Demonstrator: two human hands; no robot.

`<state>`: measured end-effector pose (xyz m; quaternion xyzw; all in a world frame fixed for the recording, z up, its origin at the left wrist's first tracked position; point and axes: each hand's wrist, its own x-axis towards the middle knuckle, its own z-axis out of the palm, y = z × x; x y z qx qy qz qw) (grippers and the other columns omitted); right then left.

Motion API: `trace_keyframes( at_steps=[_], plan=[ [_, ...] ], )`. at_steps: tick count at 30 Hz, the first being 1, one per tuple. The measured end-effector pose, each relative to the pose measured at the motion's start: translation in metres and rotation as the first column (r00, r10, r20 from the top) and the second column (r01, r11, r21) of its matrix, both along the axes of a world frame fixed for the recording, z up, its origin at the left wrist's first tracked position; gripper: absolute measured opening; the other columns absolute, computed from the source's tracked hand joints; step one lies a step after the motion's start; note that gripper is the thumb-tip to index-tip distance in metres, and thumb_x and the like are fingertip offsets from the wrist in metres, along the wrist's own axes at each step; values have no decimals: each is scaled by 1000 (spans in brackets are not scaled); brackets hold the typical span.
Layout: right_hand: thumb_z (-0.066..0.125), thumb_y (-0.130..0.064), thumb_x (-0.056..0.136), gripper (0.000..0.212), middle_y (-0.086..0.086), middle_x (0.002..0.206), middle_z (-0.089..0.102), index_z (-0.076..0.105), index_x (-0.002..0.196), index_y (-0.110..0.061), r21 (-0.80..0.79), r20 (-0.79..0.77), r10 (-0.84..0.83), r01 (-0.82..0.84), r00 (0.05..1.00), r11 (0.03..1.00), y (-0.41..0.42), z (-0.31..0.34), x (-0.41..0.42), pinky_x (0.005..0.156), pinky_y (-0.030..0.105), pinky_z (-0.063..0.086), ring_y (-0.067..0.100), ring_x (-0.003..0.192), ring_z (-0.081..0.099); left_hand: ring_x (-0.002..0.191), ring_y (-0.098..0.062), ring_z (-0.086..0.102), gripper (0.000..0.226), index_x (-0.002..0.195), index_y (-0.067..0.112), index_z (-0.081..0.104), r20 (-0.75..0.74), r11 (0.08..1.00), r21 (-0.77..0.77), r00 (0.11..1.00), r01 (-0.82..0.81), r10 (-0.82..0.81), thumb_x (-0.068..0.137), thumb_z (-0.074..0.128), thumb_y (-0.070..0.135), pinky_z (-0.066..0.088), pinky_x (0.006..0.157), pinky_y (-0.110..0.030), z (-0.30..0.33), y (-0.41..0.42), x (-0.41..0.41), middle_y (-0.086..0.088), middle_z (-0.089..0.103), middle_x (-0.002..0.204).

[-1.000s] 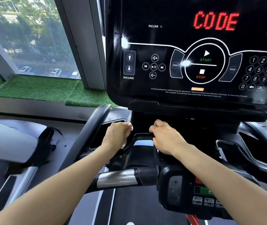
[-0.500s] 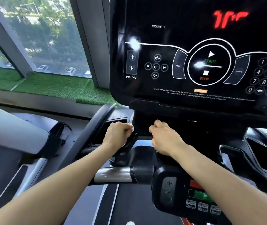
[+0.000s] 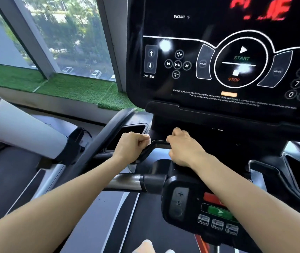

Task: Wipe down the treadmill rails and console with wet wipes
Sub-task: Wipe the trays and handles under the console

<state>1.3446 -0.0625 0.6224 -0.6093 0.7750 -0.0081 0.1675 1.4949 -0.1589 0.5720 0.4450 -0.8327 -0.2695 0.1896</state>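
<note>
1. While the console [image 3: 224, 57] fills the 1 o'clock region of the view, both hands are held just below it, near centre.
2. A white wet wipe [image 3: 147, 139] is pinched in the curled fingers of the left hand [image 3: 130, 146], against the bent black handle [image 3: 146, 151].
3. At 3 o'clock of that hand, the same handle's top bar is gripped by the clenched right hand [image 3: 183, 147].
4. A chrome-and-black crossbar [image 3: 136, 181] is seen at 6 o'clock of the hands, joined to a small button panel [image 3: 187, 203].
5. Green turf [image 3: 72, 88] lies at 10 o'clock, under the window.
</note>
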Motion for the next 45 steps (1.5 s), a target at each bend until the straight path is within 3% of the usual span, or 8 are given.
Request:
trace_keyframes(
  at_steps=[5, 16, 24, 29, 34, 37, 42, 45],
  plan=[
    [47, -5, 88, 31, 7, 126, 34, 58, 117, -7, 22, -39, 15, -15, 999, 1000, 0, 2, 4, 94, 37, 44, 25, 116, 35, 58, -6, 30, 21, 72, 11, 66, -22, 998, -40, 999, 39, -40, 89, 62, 24, 41, 63, -20, -6, 4, 8, -7, 56, 61],
    [49, -8, 89, 28, 3, 122, 37, 60, 115, -10, 20, -10, -16, 16, 1000, 1000, 0, 1, 1, 93, 37, 45, 22, 113, 38, 69, -32, 43, 21, 79, 12, 57, 66, 932, -156, 945, 328, -321, 91, 50, 28, 45, 60, -27, -11, -14, 15, 1, 45, 76],
    [45, -14, 92, 29, 1, 121, 44, 56, 119, -13, 24, -80, 52, -50, 995, 998, -14, 6, 14, 95, 36, 43, 21, 113, 43, 82, -29, 61, 36, 95, 8, 65, -11, 887, -133, 894, 442, -448, 93, 46, 38, 54, 74, -38, -16, -36, 19, 4, 59, 99],
    [46, -15, 94, 25, 3, 121, 44, 54, 117, -12, 25, -166, 143, -141, 976, 990, -21, 5, 28, 87, 31, 40, 21, 110, 44, 122, -15, 54, 27, 118, 13, 67, -45, 886, -134, 891, 443, -452, 94, 57, 22, 44, 101, -28, -24, -63, 6, 3, 60, 128],
    [47, -11, 93, 21, 2, 118, 45, 55, 112, -12, -10, -205, 161, -166, 965, 986, -23, -1, 30, 85, 30, 40, 20, 104, 45, 94, -28, 62, 52, 100, 7, 65, 91, 877, -96, 881, 472, -464, 94, 31, 47, 47, 82, -37, -22, -91, -7, -9, 65, 104],
    [48, -9, 91, 25, 0, 116, 46, 55, 114, -13, -33, -208, 176, -187, 962, 982, -24, -5, 27, 88, 31, 43, 19, 103, 46, 98, -25, 62, 33, 96, 3, 69, 55, 855, -158, 868, 495, -493, 98, 47, 28, 40, 78, -24, -20, -105, -20, -8, 69, 102],
    [48, -10, 90, 27, -2, 117, 46, 54, 116, -15, -33, -221, 168, -180, 961, 983, -25, -6, 26, 89, 32, 43, 18, 103, 46, 74, -31, 64, 45, 82, 7, 65, 83, 828, -253, 864, 501, -497, 95, 32, 36, 46, 58, -36, -25, -101, -17, -3, 66, 83],
    [46, -9, 91, 29, -2, 119, 44, 52, 120, -14, -29, -198, 138, -147, 970, 989, -24, -7, 28, 89, 33, 44, 19, 103, 46, 74, -28, 53, 24, 90, 11, 65, 27, 803, -257, 834, 538, -550, 97, 47, 26, 47, 56, -33, -27, -85, 3, 3, 59, 87]
  ],
)
